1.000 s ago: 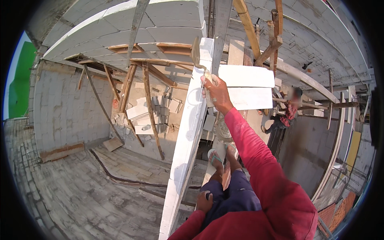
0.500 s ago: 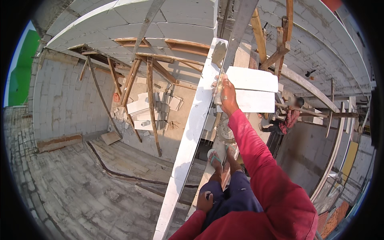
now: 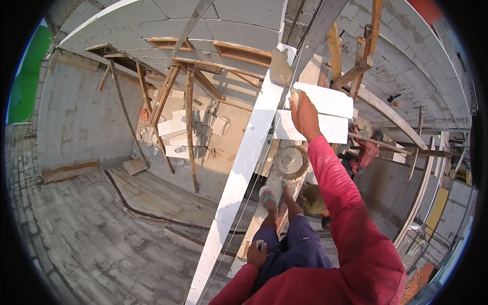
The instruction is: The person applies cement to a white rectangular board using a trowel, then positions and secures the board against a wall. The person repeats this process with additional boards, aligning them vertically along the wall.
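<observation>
My right hand (image 3: 305, 114) grips the handle of a trowel; its mortar-coated blade (image 3: 280, 66) lies at the far end of the narrow white block wall top (image 3: 231, 198), on it or just above it. Two white blocks (image 3: 329, 127) lie just beneath and right of the hand. A round bucket (image 3: 288, 162) with grey residue stands on the plank beside my sandalled feet (image 3: 269, 198). My left hand (image 3: 256, 254) is down by my thigh with curled fingers round something small I cannot make out. A thin line runs along the wall's right side.
A co-worker in red (image 3: 365, 152) is below at the right; another person (image 3: 315, 201) shows below the plank. Timber props (image 3: 190, 127) stand over a lower level with stacked white blocks (image 3: 180, 132). Beams and wooden supports (image 3: 351, 76) cross ahead and right. The drop is on both sides.
My right hand and trowel have shifted rightward, the blade turning flatter over the wall top. More of the bucket shows, and a second person has come into sight below.
</observation>
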`<state>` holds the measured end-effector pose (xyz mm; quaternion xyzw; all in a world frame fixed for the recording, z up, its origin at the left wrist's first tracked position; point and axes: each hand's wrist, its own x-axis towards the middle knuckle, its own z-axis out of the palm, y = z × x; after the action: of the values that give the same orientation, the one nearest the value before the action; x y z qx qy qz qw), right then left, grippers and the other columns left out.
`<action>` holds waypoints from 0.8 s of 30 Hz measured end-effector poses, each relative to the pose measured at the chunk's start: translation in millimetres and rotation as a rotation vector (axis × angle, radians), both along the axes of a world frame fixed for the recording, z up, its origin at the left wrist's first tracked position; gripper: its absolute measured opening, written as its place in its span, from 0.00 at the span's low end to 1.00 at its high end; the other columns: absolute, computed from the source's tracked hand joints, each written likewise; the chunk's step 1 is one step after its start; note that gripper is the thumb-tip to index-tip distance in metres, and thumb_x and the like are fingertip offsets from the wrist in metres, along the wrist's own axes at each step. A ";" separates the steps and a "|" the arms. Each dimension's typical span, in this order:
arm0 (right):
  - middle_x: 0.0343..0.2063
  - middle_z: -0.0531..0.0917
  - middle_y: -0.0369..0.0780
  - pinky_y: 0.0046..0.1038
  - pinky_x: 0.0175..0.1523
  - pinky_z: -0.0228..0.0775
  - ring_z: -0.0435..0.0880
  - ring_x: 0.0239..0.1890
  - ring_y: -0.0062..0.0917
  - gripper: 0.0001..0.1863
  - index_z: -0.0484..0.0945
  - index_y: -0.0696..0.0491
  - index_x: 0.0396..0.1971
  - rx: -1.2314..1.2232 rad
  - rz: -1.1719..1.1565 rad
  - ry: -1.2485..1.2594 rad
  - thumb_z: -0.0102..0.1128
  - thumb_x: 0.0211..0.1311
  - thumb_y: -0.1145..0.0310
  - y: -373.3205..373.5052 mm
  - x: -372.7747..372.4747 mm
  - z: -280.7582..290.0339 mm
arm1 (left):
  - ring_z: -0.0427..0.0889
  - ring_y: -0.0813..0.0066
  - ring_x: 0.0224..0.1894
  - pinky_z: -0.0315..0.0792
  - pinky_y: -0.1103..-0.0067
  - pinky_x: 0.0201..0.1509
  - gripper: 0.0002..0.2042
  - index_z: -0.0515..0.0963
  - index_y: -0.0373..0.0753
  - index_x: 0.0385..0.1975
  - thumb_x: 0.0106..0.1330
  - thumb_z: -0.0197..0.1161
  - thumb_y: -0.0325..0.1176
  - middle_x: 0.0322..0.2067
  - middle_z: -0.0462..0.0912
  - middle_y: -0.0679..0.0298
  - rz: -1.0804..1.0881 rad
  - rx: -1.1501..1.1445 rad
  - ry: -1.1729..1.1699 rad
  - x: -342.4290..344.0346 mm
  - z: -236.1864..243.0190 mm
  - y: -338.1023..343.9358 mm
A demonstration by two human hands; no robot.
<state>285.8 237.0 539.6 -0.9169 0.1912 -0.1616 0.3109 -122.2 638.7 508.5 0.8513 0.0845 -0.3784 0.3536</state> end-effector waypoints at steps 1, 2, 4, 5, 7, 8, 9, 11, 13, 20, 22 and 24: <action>0.51 0.83 0.59 0.52 0.51 0.78 0.85 0.47 0.59 0.22 0.72 0.61 0.59 -0.050 -0.004 0.102 0.57 0.77 0.60 3.1 -10.7 -2.0 | 0.87 0.50 0.52 0.78 0.63 0.59 0.18 0.83 0.35 0.51 0.73 0.63 0.44 0.48 0.88 0.49 0.006 -0.006 0.013 -0.2 -1.0 -0.1; 0.52 0.83 0.59 0.52 0.51 0.78 0.85 0.47 0.59 0.22 0.72 0.61 0.59 -0.043 -0.002 0.168 0.57 0.77 0.60 7.0 -25.9 -3.2 | 0.87 0.50 0.52 0.78 0.63 0.59 0.18 0.83 0.35 0.51 0.73 0.63 0.44 0.48 0.88 0.49 0.011 -0.010 0.027 0.1 -2.2 -0.3; 0.51 0.83 0.59 0.52 0.51 0.78 0.85 0.46 0.59 0.23 0.71 0.60 0.62 -0.032 -0.017 0.275 0.57 0.77 0.60 16.6 -65.0 -3.0 | 0.87 0.50 0.53 0.78 0.63 0.59 0.18 0.83 0.35 0.51 0.73 0.63 0.44 0.48 0.88 0.49 0.024 -0.015 0.034 1.0 -4.0 -1.1; 0.49 0.83 0.60 0.53 0.50 0.78 0.85 0.46 0.60 0.23 0.71 0.59 0.63 -0.024 -0.031 0.348 0.57 0.77 0.61 19.2 -85.3 -2.0 | 0.87 0.51 0.53 0.78 0.63 0.60 0.18 0.83 0.35 0.51 0.73 0.63 0.43 0.48 0.88 0.49 0.032 -0.016 0.028 1.5 -4.4 -1.5; 0.42 0.85 0.56 0.48 0.45 0.79 0.87 0.41 0.51 0.24 0.73 0.59 0.63 -0.060 0.012 0.302 0.58 0.77 0.59 22.7 -123.7 1.7 | 0.86 0.50 0.54 0.77 0.63 0.61 0.18 0.83 0.34 0.51 0.73 0.63 0.43 0.49 0.87 0.48 0.039 -0.030 0.032 2.7 -3.9 -2.2; 0.39 0.86 0.54 0.45 0.43 0.80 0.88 0.38 0.47 0.24 0.73 0.58 0.63 -0.052 0.003 0.354 0.58 0.78 0.58 22.4 -134.0 1.7 | 0.85 0.49 0.55 0.77 0.62 0.61 0.18 0.82 0.33 0.50 0.73 0.63 0.42 0.50 0.87 0.46 0.040 -0.042 0.039 3.0 -2.6 -1.9; 0.35 0.85 0.50 0.41 0.40 0.79 0.87 0.36 0.41 0.25 0.74 0.58 0.63 0.155 0.010 0.297 0.58 0.78 0.55 21.1 -141.7 1.8 | 0.85 0.48 0.56 0.76 0.61 0.62 0.17 0.82 0.32 0.50 0.73 0.63 0.41 0.50 0.86 0.45 0.054 -0.046 0.051 4.0 -2.1 -1.8; 0.29 0.83 0.42 0.33 0.35 0.78 0.85 0.30 0.28 0.27 0.76 0.57 0.62 0.666 -0.023 0.331 0.59 0.78 0.50 13.7 -140.0 -0.8 | 0.85 0.48 0.56 0.76 0.62 0.62 0.18 0.82 0.32 0.50 0.73 0.63 0.42 0.50 0.86 0.45 0.054 -0.035 0.077 5.0 0.2 -0.4; 0.28 0.81 0.37 0.25 0.32 0.74 0.80 0.27 0.20 0.31 0.77 0.56 0.61 1.085 0.054 0.198 0.58 0.78 0.44 4.4 -115.0 -13.3 | 0.85 0.48 0.56 0.76 0.62 0.62 0.18 0.82 0.32 0.51 0.73 0.63 0.42 0.49 0.87 0.45 0.029 -0.009 0.099 4.5 2.1 3.0; 0.22 0.77 0.35 0.19 0.21 0.72 0.76 0.17 0.16 0.38 0.76 0.62 0.61 1.765 0.219 0.137 0.61 0.73 0.39 -35.6 -28.9 -109.0 | 0.87 0.48 0.51 0.78 0.61 0.59 0.16 0.86 0.36 0.47 0.72 0.63 0.42 0.45 0.89 0.48 -0.030 0.098 0.068 -4.2 -10.8 19.3; 0.26 0.78 0.34 0.18 0.24 0.75 0.78 0.22 0.15 0.37 0.79 0.62 0.59 1.711 0.260 0.132 0.66 0.70 0.40 -34.0 -44.7 -144.9 | 0.86 0.49 0.50 0.77 0.60 0.58 0.15 0.86 0.37 0.47 0.71 0.64 0.41 0.45 0.88 0.48 -0.107 0.141 0.059 -8.5 -11.9 24.0; 0.29 0.79 0.34 0.18 0.31 0.75 0.78 0.25 0.15 0.35 0.81 0.56 0.61 1.678 0.278 0.225 0.64 0.72 0.39 -26.3 -71.5 -171.5 | 0.86 0.48 0.50 0.76 0.59 0.58 0.15 0.86 0.37 0.46 0.70 0.64 0.41 0.46 0.88 0.49 -0.160 0.132 0.072 -6.0 -17.4 23.4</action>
<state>214.4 210.6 368.1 -0.4092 0.1632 0.1646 0.8825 -128.1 662.1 491.1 0.8626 0.0536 -0.4291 0.2624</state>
